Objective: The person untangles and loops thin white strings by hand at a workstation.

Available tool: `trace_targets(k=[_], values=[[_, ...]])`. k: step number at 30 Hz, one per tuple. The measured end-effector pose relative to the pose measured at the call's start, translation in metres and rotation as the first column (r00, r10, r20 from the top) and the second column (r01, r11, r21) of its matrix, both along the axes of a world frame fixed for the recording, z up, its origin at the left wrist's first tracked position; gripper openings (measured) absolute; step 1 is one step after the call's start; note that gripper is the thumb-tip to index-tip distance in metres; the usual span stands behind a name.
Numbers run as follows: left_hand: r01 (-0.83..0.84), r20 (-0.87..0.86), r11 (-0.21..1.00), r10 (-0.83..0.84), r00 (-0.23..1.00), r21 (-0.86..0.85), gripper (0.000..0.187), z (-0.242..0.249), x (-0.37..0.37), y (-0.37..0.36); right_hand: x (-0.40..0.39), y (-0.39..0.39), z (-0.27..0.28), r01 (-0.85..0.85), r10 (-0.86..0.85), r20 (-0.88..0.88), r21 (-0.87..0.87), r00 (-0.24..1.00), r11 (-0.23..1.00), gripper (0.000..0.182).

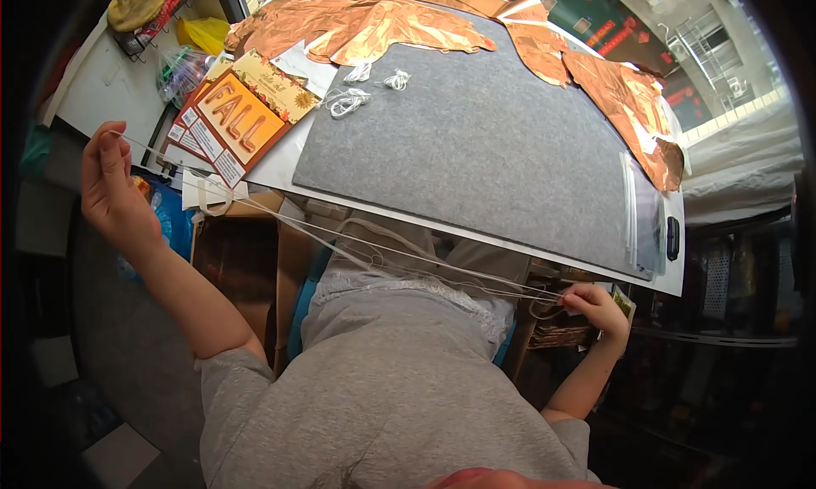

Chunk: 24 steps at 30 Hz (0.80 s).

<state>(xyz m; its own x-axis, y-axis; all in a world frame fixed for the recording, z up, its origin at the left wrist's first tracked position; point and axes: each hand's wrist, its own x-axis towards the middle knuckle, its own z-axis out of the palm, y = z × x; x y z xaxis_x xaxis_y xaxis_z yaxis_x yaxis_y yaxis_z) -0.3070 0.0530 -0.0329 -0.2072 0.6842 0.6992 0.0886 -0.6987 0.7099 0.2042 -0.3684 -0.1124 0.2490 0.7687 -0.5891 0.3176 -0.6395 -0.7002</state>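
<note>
White string [399,255] runs in several loose strands across my lap, between my two hands. My left hand [115,175] is raised at the far left, its fingers pinched on one end of the string. Low on the right, beside the table's front edge, my right hand [593,306] pinches the gathered strands. The strands stretch fairly straight between the hands, while some slack loops sag over my shirt hem. Small bundles of white string [347,101] lie on the grey felt mat [450,149].
Copper foil balloons [382,26] lie flat along the mat's far and right edges. Printed "FALL" packages [238,119] overlap at the table's left. Clear plastic sleeves [637,217] rest at the right corner. An open cardboard box [234,260] stands below the table, left of my legs.
</note>
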Motion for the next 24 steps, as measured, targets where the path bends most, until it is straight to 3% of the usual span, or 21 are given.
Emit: trace_targets(k=[1,2,4,5,7,8,10,12,14,16,19,21,22,24], values=[[-0.002,0.0,1.0,0.002,1.0,-0.001,0.021,0.001,0.003,-0.002,0.012,-0.013,-0.022,-0.05,0.052,0.167,-0.016,0.985,0.999,0.022],[-0.015,-0.034,1.0,0.015,0.999,0.024,0.021,0.004,0.011,-0.006,0.015,-0.015,-0.033,-0.053,0.055,0.168,-0.017,0.984,0.998,0.022],[-0.025,-0.068,0.999,0.028,0.997,0.049,0.02,0.009,0.023,-0.012,0.018,-0.018,-0.046,-0.115,0.273,0.556,-0.302,0.785,0.946,0.022],[-0.042,-0.063,0.995,0.048,0.997,0.096,0.02,0.014,0.028,-0.013,0.016,-0.017,-0.048,-0.036,0.2,0.584,-0.28,0.787,0.959,0.021],[-0.063,-0.055,0.987,0.071,0.996,0.147,0.02,0.02,0.036,-0.019,0.01,-0.014,-0.047,-0.012,0.223,0.648,-0.313,0.728,0.95,0.021],[0.056,-0.11,0.991,-0.042,0.993,0.124,0.018,0.023,0.039,-0.025,0.001,-0.006,-0.043,0.011,0.25,0.704,-0.344,0.665,0.939,0.021],[0.365,-0.257,0.926,-0.331,0.908,0.1,0.015,0.03,0.058,-0.041,-0.031,0.026,-0.01,-0.189,0.237,0.538,-0.144,0.809,0.971,0.024],[0.675,-0.459,0.737,-0.587,0.667,0.038,0.008,0.029,0.089,-0.059,-0.081,0.066,0.02,-0.4,0.297,0.413,0.188,0.861,0.897,0.032],[0.758,-0.583,0.645,-0.654,0.482,-0.098,0.01,0.032,0.124,-0.092,-0.135,0.104,0.042,-0.268,0.247,0.106,0.4,0.963,0.876,0.039],[0.794,-0.599,0.596,-0.681,0.421,-0.119,0.011,0.026,0.148,-0.112,-0.165,0.128,0.032,-0.307,0.308,0.067,0.422,0.949,0.853,0.052],[0.848,-0.574,0.515,-0.734,0.364,-0.121,0.014,0.027,0.164,-0.125,-0.191,0.16,-0.03,-0.405,0.379,0.144,0.342,0.914,0.848,0.053],[0.866,-0.563,0.487,-0.749,0.348,-0.113,0.014,0.03,0.167,-0.125,-0.204,0.179,-0.047,-0.143,0.245,-0.09,0.604,0.965,0.784,0.049],[0.863,-0.563,0.493,-0.747,0.353,-0.112,0.014,0.033,0.167,-0.124,-0.201,0.179,-0.047,-0.148,0.25,-0.088,0.605,0.964,0.782,0.049],[0.868,-0.485,0.493,-0.776,0.403,-0.067,0.012,0.041,0.164,-0.122,-0.193,0.175,-0.046,-0.28,0.38,-0.209,0.388,0.901,0.878,0.036]])
